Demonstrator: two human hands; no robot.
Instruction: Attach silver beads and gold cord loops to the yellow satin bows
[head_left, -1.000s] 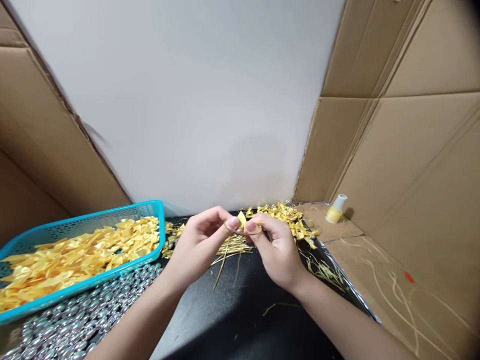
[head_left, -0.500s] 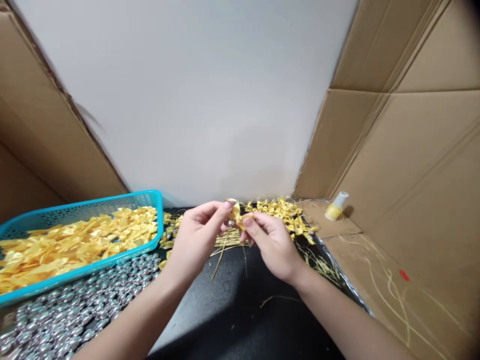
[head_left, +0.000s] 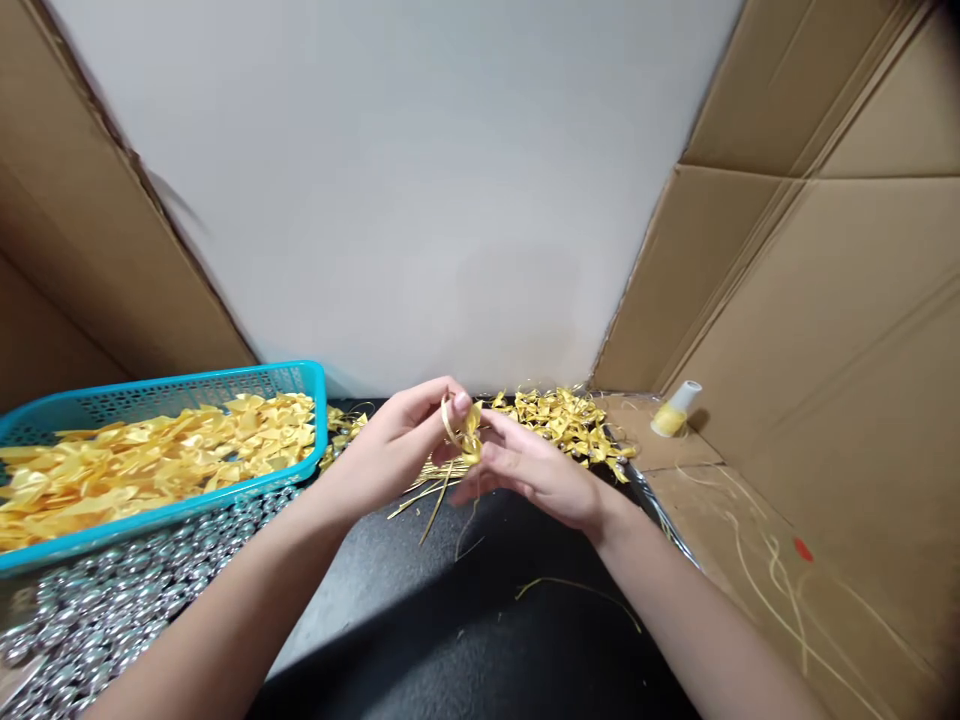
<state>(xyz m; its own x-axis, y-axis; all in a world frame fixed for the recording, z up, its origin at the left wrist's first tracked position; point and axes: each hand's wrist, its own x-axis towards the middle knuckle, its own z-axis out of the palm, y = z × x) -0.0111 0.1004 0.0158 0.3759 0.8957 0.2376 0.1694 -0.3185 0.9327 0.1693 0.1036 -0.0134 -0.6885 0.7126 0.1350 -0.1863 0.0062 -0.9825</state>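
Observation:
Above the black tabletop, a small yellow ribbon bow [head_left: 471, 436] is pinched between the thumb and fingers of my left hand [head_left: 401, 440]. A loop of gold cord [head_left: 448, 422] curves up beside it at my left fingertips. My right hand [head_left: 544, 470] has its thumb and forefinger at the bow's right side, gripping its edge; its lower fingers reach beneath and are blurred. A thin thread [head_left: 474, 515] dangles below the bow. Behind my hands lie straight gold cords [head_left: 433, 490], partly hidden by them.
At left stands a turquoise basket [head_left: 319, 420] of yellow ribbon pieces, with many silver beads [head_left: 150, 600] in front. A pile of finished-looking yellow bows [head_left: 566, 425] lies at the back. Right are a thread cone [head_left: 675, 410], loose threads [head_left: 780, 580] and cardboard walls [head_left: 847, 330].
The bow has turned in my left fingers and its cord loop now stands more upright. My right hand has shifted its grip, its lower fingers stretching left beneath the bow.

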